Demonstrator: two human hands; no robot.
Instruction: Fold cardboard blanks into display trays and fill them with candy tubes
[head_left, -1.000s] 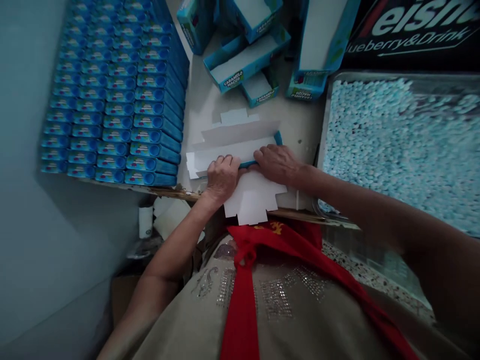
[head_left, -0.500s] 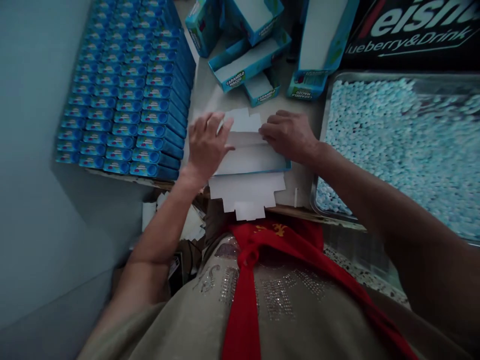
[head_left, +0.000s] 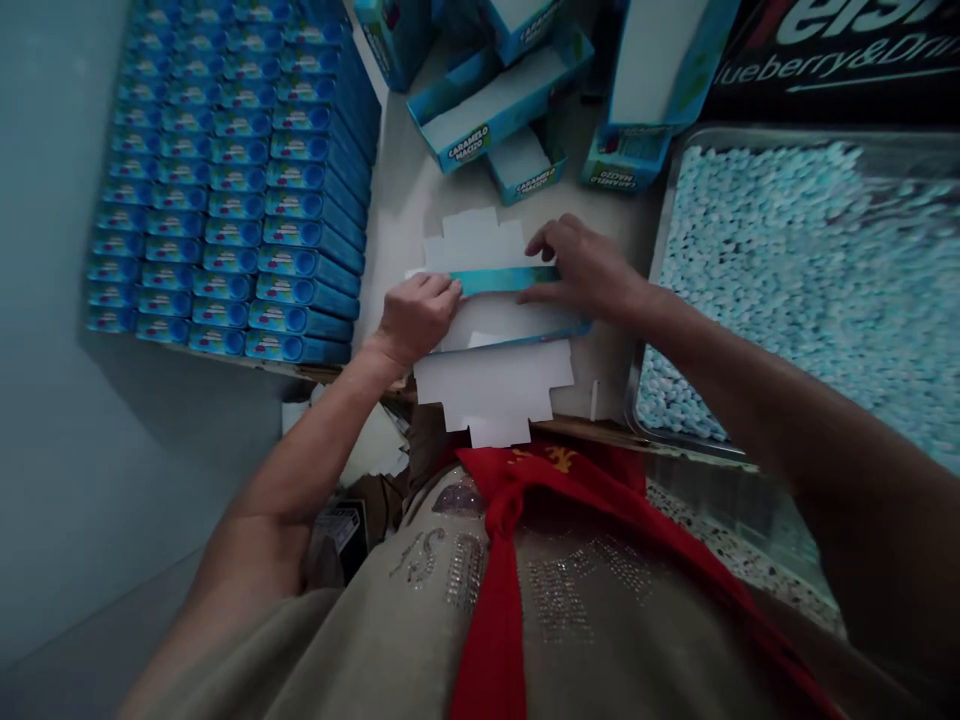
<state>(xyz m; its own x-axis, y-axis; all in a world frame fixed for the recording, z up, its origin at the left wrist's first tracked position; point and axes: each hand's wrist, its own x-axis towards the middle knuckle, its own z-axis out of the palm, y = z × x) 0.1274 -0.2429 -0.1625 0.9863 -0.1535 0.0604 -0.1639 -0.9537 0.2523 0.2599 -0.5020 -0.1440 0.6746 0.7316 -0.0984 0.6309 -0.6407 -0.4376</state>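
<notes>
Head: carton (head_left: 495, 312) between boxes (head_left: 232, 190) and tray (head_left: 900, 160)

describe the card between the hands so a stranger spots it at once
Start at the metal tray of pale blue pieces on the right. Left of it, between the left hand and right hand, is the white card. Unlike the formed blue boxes beyond it, its notched flaps spread out above and below a blue strip.

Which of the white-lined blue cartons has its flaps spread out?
The partly folded carton between left hand and right hand; its flaps spread front and back, while the CARAMELO MACIZO boxes beyond are folded into shape.
</notes>
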